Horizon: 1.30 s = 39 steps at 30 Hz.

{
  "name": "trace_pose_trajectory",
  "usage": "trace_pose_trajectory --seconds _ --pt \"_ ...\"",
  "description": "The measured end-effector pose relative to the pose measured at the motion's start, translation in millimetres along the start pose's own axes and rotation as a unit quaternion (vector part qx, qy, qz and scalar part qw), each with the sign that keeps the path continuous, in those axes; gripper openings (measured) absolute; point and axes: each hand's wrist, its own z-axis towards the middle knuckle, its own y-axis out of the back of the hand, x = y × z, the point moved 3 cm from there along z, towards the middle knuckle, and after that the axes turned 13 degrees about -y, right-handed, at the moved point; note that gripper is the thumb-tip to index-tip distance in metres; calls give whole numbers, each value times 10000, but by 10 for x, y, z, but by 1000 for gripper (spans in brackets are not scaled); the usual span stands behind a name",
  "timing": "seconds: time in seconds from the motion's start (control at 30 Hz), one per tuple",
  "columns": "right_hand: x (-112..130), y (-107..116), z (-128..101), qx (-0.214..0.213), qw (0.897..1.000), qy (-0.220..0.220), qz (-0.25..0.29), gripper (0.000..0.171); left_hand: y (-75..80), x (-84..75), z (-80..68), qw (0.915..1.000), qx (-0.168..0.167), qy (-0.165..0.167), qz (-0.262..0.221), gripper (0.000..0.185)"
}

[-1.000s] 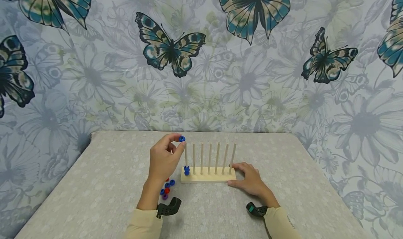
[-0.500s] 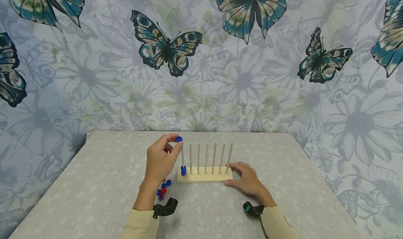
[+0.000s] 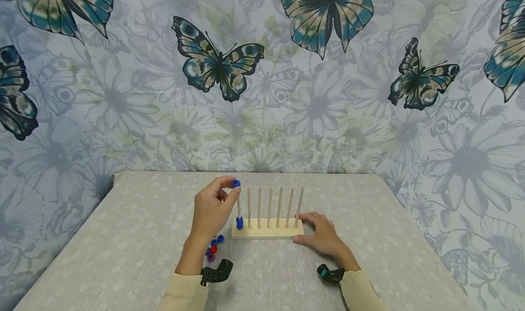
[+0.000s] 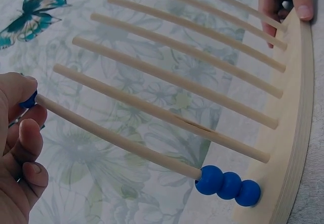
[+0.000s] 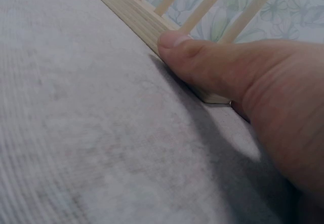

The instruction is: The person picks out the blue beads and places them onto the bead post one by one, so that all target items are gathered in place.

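1. Your left hand (image 3: 212,211) is raised at the left end of the rack, thumb and index finger narrowed in a pinch on a small round blue bead (image 3: 236,183); the other fingers are curled beneath.
2. That bead is at the tip of the leftmost slender round wooden peg (image 3: 239,206). You cannot tell from these views whether the peg's tip has entered its hole.
3. At the foot of the same peg, three blue beads (image 4: 229,185) are stacked touching one another, the lowest against the board.
4. The pale rectangular wooden board (image 3: 266,234) lies flat on the table, carrying seven upright pegs in a row; the six to the right of the first are bare.
5. Your right hand (image 3: 321,236) grips the board's right end, thumb on the near edge and fingers round the far side, near the rightmost peg.
6. Beside your left wrist, left of the board and nearer you, lie loose beads: blue ones (image 3: 220,238), a red one (image 3: 213,249) and a purple one (image 3: 211,257). Your wrist partly hides this group.
7. A pale grey patterned cloth (image 3: 270,279) covers the table; behind it hangs a floral backdrop (image 3: 320,115) printed with teal and black butterflies.
8. You wear cream sleeves (image 3: 184,293) and a black device (image 3: 217,272) at each wrist.
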Motion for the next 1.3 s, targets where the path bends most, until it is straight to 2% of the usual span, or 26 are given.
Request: trace_pose_trajectory --seconds 0.3,0.67,0.9,1.3 --pt "-17 -21 -18 19 10000 -34 -35 68 -15 3 -30 9999 45 135 -54 23" --pt "-22 4 -24 39 10000 8 33 71 -29 -14 -12 9999 110 24 -14 22" --pt "-27 2 -14 39 10000 13 7 70 -25 -5 -14 9996 235 101 -82 21" --pt "-17 -7 -6 50 10000 -18 26 70 -15 18 -23 9995 237 182 -142 20"
